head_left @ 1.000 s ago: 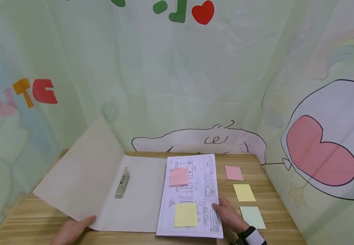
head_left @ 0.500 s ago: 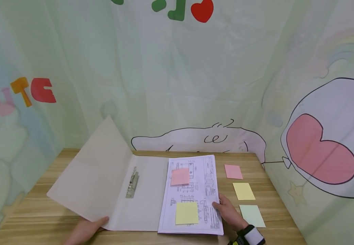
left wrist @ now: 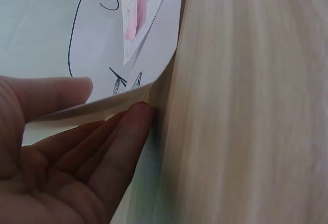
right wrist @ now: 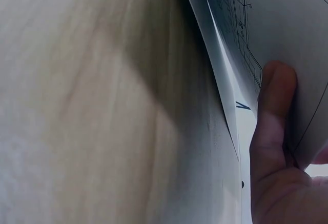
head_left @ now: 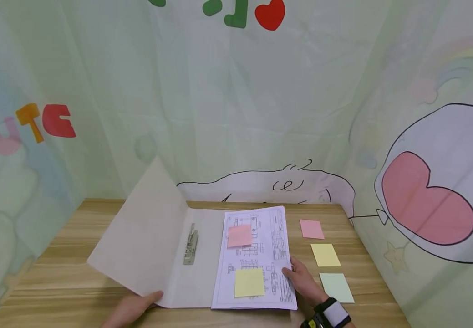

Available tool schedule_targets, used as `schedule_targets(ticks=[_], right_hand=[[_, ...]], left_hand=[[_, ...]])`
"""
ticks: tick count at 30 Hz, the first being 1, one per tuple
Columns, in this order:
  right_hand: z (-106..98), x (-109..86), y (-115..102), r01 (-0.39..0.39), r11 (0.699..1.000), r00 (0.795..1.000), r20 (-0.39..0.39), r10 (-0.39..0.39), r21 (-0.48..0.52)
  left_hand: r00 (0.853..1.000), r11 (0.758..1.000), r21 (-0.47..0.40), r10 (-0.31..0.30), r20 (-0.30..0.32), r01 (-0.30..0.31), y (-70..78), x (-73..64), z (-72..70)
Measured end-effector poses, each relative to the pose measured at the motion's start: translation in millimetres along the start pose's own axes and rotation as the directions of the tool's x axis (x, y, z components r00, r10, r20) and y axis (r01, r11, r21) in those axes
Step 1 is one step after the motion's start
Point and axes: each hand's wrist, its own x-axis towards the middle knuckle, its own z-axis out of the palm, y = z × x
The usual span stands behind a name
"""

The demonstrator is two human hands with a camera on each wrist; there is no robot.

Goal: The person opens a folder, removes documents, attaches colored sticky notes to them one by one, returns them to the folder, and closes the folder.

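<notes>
A pale grey folder [head_left: 138, 241] lies opened out, its left cover tilted up and a metal lever clip [head_left: 190, 248] near the spine. My left hand [head_left: 134, 307] pinches the bottom edge of that cover close to the spine; in the left wrist view the thumb [left wrist: 66, 95] is on the inner face and the fingers behind it. At the right, a stack of printed drawing sheets [head_left: 277, 264] overlaps the folder's right side. A pink sticky note [head_left: 240, 235] and a yellow sticky note [head_left: 250, 282] are on the top sheet. My right hand [head_left: 305, 280] grips the stack's right edge.
On the wooden table [head_left: 56, 269], right of the sheets, lie a pink note [head_left: 312, 229], a yellow note [head_left: 325, 255] and a pale green note [head_left: 337, 288] in a column. A printed curtain [head_left: 228, 105] hangs behind and along both sides.
The folder has slid right along with my left hand, and more of its right side is now covered by the sheets. My right hand and the sheets have barely moved.
</notes>
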Motion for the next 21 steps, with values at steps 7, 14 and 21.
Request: schedule_targets(ticks=[7, 14, 21], right_hand=[[5, 2.6, -2, 0.012, 1.000, 1.000, -0.028, -0.013, -0.021], [9, 6.0, -4, 0.019, 1.000, 1.000, 0.007, -0.018, -0.014], [10, 9.1, -2, 0.008, 1.000, 1.000, -0.004, -0.008, -0.009]], left_hand=[[1.000, 0.999, -0.030, 0.027, 0.013, -0.027, 8.9, -2.0, 13.5], [0.997, 0.992, -0.099, 0.083, -0.006, -0.083, 16.9, 1.0, 28.4], [0.995, 0.986, -0.134, 0.098, 0.009, -0.096, 23.8, -0.5, 37.6]])
